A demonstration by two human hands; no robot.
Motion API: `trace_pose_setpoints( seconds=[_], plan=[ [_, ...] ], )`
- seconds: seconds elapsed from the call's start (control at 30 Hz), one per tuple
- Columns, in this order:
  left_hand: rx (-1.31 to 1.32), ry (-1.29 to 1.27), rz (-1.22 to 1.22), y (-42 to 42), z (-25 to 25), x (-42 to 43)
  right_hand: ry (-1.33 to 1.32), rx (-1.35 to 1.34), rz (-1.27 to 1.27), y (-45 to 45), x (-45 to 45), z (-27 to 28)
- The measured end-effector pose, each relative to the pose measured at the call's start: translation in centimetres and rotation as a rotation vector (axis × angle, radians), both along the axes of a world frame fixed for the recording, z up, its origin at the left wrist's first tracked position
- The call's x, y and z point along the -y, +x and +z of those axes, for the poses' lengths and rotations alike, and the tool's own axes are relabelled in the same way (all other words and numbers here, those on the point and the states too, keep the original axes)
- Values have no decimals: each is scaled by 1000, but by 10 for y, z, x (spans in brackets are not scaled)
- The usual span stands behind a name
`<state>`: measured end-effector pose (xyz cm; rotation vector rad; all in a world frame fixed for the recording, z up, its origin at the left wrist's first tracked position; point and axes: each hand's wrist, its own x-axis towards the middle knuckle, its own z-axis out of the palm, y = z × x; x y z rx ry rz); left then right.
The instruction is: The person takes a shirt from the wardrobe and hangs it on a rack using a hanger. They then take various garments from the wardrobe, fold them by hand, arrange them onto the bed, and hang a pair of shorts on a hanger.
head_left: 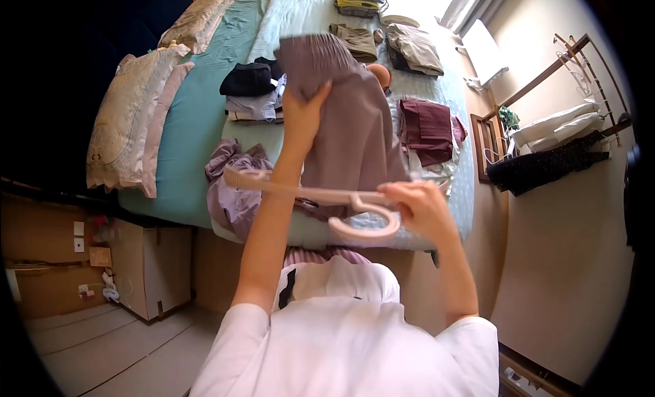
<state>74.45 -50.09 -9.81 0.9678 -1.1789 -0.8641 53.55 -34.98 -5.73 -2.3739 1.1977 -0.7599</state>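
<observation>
My left hand [308, 114] is closed on a mauve-brown garment [358, 134] just below its gathered elastic waistband. The cloth hangs in front of me over the bed's near edge; whether it is a skirt or trousers I cannot tell. My right hand [421, 204] grips one end of a pink clothes hanger [321, 192]. The hanger's hook points down toward me, and its bar passes across my left forearm, with the far end out to the left. A crumpled mauve garment [235, 185] lies on the bed left of my left forearm.
Folded clothes [252, 96] and a maroon folded stack [426, 131] lie on the bed. Farther back are beige folded clothes [416, 49]. Pillows [126, 120] are at the left. A wooden rack [539, 79] with hanging clothes stands at the right, a cabinet [150, 267] at lower left.
</observation>
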Motion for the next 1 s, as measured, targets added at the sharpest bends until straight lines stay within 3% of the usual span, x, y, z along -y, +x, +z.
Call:
trace_pose_setpoints(
  seconds=[0.03, 0.1, 0.13, 0.2, 0.23, 0.27, 0.37, 0.43, 0.47, 0.53, 0.57, 0.6, 0.67, 0.7, 0.83, 0.9, 0.93, 1.0],
  plan=[
    [-3, 5, -3, -1, 3, 15, -28, -26, 4, -2, 4, 14],
    [427, 96, 117, -3, 19, 31, -39, -15, 3, -6, 14, 41],
    [672, 414, 140, -10, 33, 30, -21, -24, 6, -9, 20, 54],
    [912, 406, 38, -16, 49, 12, 47, 51, -22, -8, 32, 79],
    [981, 199, 139, -17, 40, 7, 93, 11, -68, -15, 41, 83],
    [989, -288, 319, -14, 27, -4, 92, 112, -143, -19, 48, 80],
    [977, -441, 167, -5, 29, -60, 157, 62, -264, -38, 73, 91],
    [679, -423, 239, -1, 13, -79, 196, 81, -278, -45, 81, 105],
    [677, -427, 241, -5, 7, -70, 218, 101, -210, -52, 91, 110],
    [393, -264, 220, -18, 8, -48, 239, 205, -181, -45, 94, 142],
    [129, -164, 57, -23, 14, -44, 150, 208, -157, -44, 95, 155],
    [126, -187, 62, -19, 33, -44, 28, 159, -237, -42, 97, 167],
    [654, -190, 252, -7, 77, -52, 27, 140, -236, -51, 109, 191],
    [742, -326, 368, -5, 91, -48, 107, 152, -181, -54, 110, 206],
    [834, -519, 511, -9, 139, -29, -51, 117, -252, -29, 101, 212],
    [678, -518, 482, -20, 163, -30, 79, 133, -244, -28, 100, 205],
    [499, -467, 481, -22, 168, -19, 277, 115, -92, -29, 108, 208],
    [104, -194, 86, -7, 159, 19, 105, 204, -259, -27, 104, 200]
  ],
)
